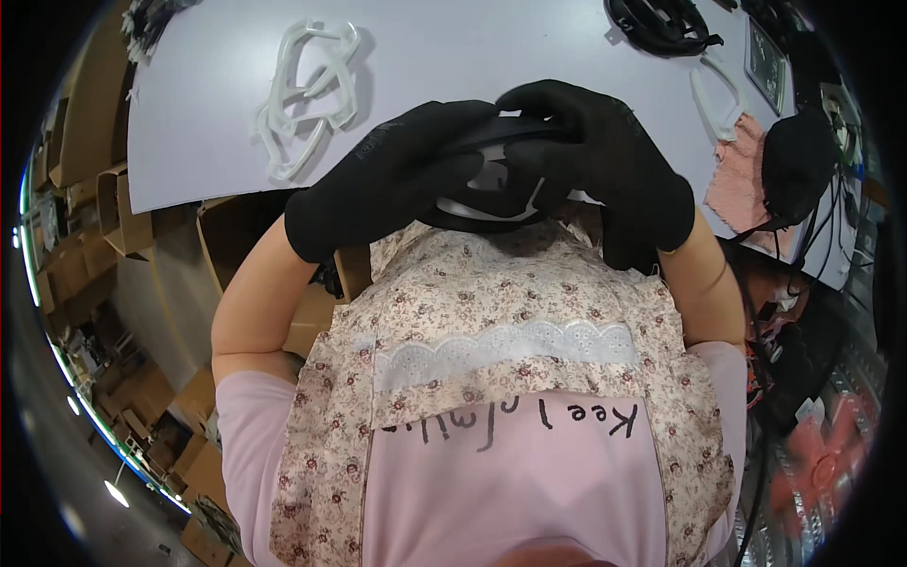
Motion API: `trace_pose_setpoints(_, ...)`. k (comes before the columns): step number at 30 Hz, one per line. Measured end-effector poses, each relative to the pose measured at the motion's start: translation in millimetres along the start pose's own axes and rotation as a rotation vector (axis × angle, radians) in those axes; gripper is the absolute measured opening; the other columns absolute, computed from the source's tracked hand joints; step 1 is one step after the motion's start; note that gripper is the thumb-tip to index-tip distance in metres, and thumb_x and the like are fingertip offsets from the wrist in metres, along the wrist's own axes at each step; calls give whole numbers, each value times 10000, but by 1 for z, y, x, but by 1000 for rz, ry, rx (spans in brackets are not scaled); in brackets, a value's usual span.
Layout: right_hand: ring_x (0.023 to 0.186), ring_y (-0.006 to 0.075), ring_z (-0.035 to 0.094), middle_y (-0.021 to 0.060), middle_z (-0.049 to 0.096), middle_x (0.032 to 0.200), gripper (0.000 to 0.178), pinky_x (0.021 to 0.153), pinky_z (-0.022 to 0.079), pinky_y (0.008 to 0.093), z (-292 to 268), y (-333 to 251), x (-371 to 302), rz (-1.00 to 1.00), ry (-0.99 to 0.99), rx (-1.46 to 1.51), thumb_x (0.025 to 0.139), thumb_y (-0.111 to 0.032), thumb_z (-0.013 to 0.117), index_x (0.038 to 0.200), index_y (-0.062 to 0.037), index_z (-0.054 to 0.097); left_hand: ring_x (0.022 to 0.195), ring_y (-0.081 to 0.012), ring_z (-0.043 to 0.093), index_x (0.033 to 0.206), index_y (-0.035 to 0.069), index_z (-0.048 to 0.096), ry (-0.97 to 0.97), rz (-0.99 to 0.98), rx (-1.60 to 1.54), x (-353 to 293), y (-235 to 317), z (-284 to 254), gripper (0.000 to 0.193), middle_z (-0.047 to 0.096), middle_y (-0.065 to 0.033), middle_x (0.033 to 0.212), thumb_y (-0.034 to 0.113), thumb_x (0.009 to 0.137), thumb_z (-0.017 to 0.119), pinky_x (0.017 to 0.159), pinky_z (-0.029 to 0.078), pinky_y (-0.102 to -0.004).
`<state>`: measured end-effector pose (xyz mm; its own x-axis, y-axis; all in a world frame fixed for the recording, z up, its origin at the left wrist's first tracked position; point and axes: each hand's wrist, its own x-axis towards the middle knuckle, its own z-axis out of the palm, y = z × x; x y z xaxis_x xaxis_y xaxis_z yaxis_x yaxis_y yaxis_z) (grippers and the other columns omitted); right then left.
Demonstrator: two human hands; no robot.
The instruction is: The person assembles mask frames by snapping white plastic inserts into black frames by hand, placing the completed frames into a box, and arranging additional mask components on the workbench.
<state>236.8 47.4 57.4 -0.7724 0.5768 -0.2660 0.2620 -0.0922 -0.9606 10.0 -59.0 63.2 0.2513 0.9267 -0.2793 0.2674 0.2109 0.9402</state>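
Observation:
Both my hands wear black gloves and hold one black rounded shell (487, 225) above the table's near edge, close to my apron. A pale grey and white inner part shows through its opening between my fingers. My left hand (392, 170) is closed round its left side. On the other side, my right hand (605, 146) grips its upper right rim, with the fingers curled inward. The gloves cover much of the shell, and its exact kind cannot be made out.
Several white plastic frames (307, 94) lie on the table (425, 52) at left. Farther right are a black strapped item (661, 26), another white frame (720, 102), a pink cloth (737, 180) and a black pouch-like thing (798, 165). Cardboard boxes (90, 146) line the left; a red fan (820, 458) stands lower right.

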Motion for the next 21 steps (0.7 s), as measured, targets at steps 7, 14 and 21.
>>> trace_pose_setpoints(7, 757, 170, 682, 97, 659, 811, 318, 619, 539, 309, 12, 14, 3, 48, -81, -201, 841, -260, 752, 977, 16, 669, 1055, -158, 628, 1376, 1, 497, 58, -213, 5, -11, -14, 7, 452, 634, -103, 1195, 96, 946, 600, 867, 541, -292)
trace_pose_setpoints(14, 746, 151, 645, 77, 640, 807, 308, 684, 520, 291, 17, 19, 0, 81, -10, -99, 864, -276, 719, 947, 16, 665, 918, -202, 677, 1241, 3, 580, 174, 15, 210, -2, -20, 10, 372, 682, -106, 1048, 164, 917, 668, 778, 558, -324)
trace_pose_setpoints(21, 1019, 187, 618, 112, 626, 1095, 315, 782, 538, 298, 20, 63, -8, -141, 275, 160, 978, -184, 580, 1260, -44, 590, 1098, -144, 577, 1415, -37, 445, 478, -108, -394, 3, -42, 11, 602, 611, -61, 1212, 227, 936, 696, 914, 505, -293)
